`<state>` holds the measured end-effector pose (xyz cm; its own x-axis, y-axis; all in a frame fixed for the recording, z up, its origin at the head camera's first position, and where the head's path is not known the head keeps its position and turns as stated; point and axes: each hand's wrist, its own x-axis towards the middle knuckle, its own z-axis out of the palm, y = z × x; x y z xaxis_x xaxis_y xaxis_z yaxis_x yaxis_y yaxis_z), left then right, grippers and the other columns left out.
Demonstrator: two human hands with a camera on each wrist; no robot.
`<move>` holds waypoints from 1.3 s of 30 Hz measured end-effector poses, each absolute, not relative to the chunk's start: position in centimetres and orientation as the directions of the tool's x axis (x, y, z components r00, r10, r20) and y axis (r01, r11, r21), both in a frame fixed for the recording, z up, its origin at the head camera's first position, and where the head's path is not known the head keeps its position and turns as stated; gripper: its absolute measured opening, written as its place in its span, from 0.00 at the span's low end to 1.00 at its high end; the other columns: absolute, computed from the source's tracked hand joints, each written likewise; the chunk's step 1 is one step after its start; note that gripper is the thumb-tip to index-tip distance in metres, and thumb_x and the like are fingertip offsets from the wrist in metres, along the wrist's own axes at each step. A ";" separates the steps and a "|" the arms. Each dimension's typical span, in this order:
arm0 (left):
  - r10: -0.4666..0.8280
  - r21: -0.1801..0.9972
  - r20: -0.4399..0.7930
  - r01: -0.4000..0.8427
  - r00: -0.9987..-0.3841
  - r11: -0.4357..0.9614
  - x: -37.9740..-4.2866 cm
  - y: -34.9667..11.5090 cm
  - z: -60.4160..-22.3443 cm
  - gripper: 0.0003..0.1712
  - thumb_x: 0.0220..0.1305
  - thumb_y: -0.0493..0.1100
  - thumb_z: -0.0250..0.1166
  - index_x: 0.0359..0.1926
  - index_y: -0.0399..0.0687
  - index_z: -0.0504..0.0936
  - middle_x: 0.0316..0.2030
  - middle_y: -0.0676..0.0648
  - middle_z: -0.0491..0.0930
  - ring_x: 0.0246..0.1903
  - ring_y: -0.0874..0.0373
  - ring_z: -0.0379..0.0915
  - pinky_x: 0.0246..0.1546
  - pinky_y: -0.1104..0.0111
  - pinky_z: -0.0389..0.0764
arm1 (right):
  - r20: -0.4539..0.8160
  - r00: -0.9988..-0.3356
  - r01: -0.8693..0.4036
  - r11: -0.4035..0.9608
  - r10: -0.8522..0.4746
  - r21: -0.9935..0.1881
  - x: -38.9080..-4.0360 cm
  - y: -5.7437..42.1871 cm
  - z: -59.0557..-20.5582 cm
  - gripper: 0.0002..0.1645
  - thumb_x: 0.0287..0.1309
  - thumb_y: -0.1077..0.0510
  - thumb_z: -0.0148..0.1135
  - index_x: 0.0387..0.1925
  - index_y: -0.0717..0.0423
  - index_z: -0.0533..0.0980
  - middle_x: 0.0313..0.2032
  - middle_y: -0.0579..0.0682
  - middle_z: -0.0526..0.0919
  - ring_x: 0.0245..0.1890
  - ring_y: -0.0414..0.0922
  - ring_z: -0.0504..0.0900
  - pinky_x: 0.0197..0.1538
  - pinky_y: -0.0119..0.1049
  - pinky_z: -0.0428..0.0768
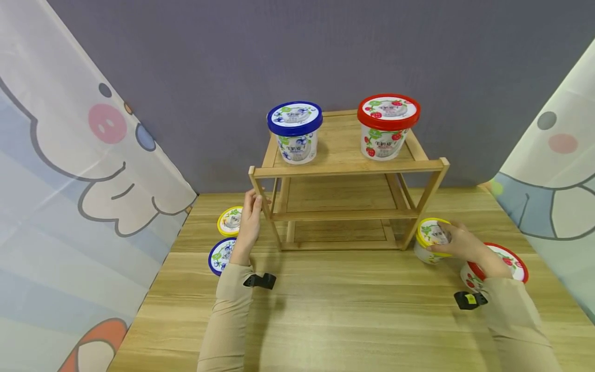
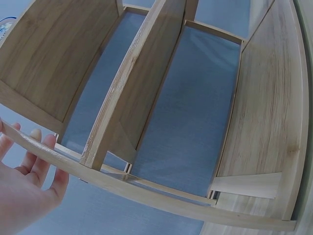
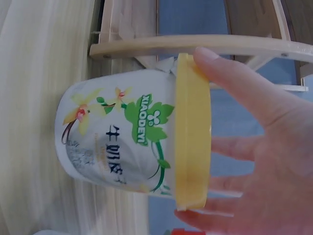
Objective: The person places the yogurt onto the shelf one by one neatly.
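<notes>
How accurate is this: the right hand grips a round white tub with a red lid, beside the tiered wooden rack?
The lid is yellow, not red, as the right wrist view shows; the right hand does grip the round white tub beside the tiered wooden rack.

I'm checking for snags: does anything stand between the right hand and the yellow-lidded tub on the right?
Nothing visible does; the right hand grips the tub by its yellow lid.

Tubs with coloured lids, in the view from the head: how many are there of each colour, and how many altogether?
Blue-lidded tubs: 2
Red-lidded tubs: 2
Yellow-lidded tubs: 2
Total: 6
</notes>
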<state>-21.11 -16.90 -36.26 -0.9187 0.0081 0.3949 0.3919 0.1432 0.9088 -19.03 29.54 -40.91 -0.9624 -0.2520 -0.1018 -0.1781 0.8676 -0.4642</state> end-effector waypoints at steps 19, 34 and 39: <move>0.001 0.911 0.396 0.393 -0.918 0.127 -20.9 -16.8 -35.9 0.17 0.69 0.36 0.37 0.54 0.28 0.58 0.40 0.26 0.65 0.46 0.36 0.63 0.50 0.58 0.61 | -0.050 -0.999 0.004 0.952 -0.012 -0.308 -17.1 26.1 -41.0 0.57 0.48 0.32 0.54 0.49 0.87 0.57 0.37 0.86 0.56 0.39 0.78 0.61 0.36 0.63 0.67; 0.001 0.910 0.395 0.392 -0.919 0.137 -20.1 -16.3 -34.8 0.16 0.69 0.32 0.36 0.53 0.26 0.58 0.40 0.25 0.64 0.46 0.35 0.62 0.49 0.57 0.61 | -0.127 -0.959 0.279 0.933 0.255 -0.229 -17.1 24.0 -41.7 0.65 0.47 0.25 0.45 0.52 0.88 0.51 0.41 0.87 0.53 0.42 0.77 0.60 0.30 0.59 0.70; -0.002 0.909 0.397 0.393 -0.918 0.137 -20.1 -16.3 -34.8 0.17 0.69 0.33 0.36 0.54 0.24 0.57 0.40 0.25 0.65 0.45 0.34 0.62 0.50 0.56 0.61 | -0.064 -0.971 0.237 0.947 0.229 -0.217 -16.7 23.7 -41.5 0.58 0.52 0.30 0.46 0.47 0.88 0.55 0.36 0.86 0.58 0.37 0.77 0.64 0.28 0.58 0.70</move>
